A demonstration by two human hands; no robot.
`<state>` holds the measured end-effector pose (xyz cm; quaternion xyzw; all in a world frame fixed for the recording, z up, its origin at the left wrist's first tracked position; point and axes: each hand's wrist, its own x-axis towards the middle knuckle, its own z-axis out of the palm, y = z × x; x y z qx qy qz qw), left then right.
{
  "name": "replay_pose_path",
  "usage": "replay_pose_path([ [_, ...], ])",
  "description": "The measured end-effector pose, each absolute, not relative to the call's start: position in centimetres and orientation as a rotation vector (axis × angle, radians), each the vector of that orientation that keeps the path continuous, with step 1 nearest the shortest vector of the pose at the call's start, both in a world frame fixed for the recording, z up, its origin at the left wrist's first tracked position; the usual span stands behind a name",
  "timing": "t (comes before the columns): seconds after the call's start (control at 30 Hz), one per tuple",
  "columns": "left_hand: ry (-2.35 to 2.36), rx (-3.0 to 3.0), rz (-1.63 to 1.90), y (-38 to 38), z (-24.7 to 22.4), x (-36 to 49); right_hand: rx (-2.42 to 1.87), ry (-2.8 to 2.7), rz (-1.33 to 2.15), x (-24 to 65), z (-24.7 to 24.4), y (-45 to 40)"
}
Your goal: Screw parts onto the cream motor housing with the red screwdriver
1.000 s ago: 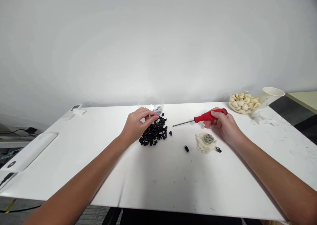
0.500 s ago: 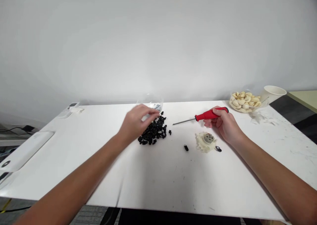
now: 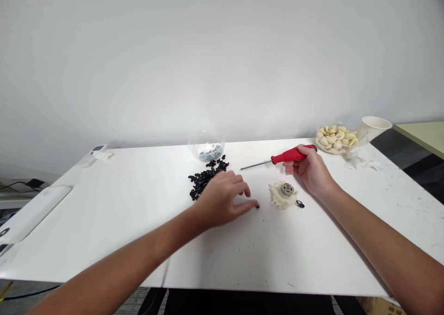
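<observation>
Red-handled screwdriver (image 3: 289, 155) sits clamped in our right grip (image 3: 312, 169), its steel shaft pointing left over the white table (image 3: 277, 259); our left grip (image 3: 220, 199) is spread apart, thumb tip touching a small black piece (image 3: 257, 206) near the cream plastic housing (image 3: 282, 195), just beside the heaped black pellets (image 3: 204, 181)

No lettering, numbers or labels can be read anywhere in view.
</observation>
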<state>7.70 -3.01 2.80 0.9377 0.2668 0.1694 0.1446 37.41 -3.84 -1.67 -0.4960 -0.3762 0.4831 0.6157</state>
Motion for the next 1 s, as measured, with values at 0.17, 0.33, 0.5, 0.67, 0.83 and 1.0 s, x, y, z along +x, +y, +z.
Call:
replay_pose_path([
  [0.17,0.862,2.612,0.474,-4.9,0.4,9.0,-1.103,-0.850,1.116,37.4,-1.6,-3.7],
  [0.33,0.782,2.457,0.631,-4.5,0.4,8.9,-1.094,-0.836,1.139,36.9,-1.1,-3.9],
  [0.5,0.880,2.241,0.718,-3.2,0.8,11.6,-1.103,-0.809,1.127,36.6,-1.2,-3.8],
  [0.67,0.769,2.328,0.696,-1.7,-0.4,13.5,-1.115,-0.791,1.114,37.0,-1.4,-3.6],
  [0.83,0.675,2.365,0.695,-1.5,-1.2,13.7,-1.132,-0.781,1.123,36.9,-1.4,-3.5],
  [1.0,0.623,2.328,0.668,-1.4,-1.0,14.0,-1.144,-0.788,1.137,36.8,-1.4,-3.4],
])
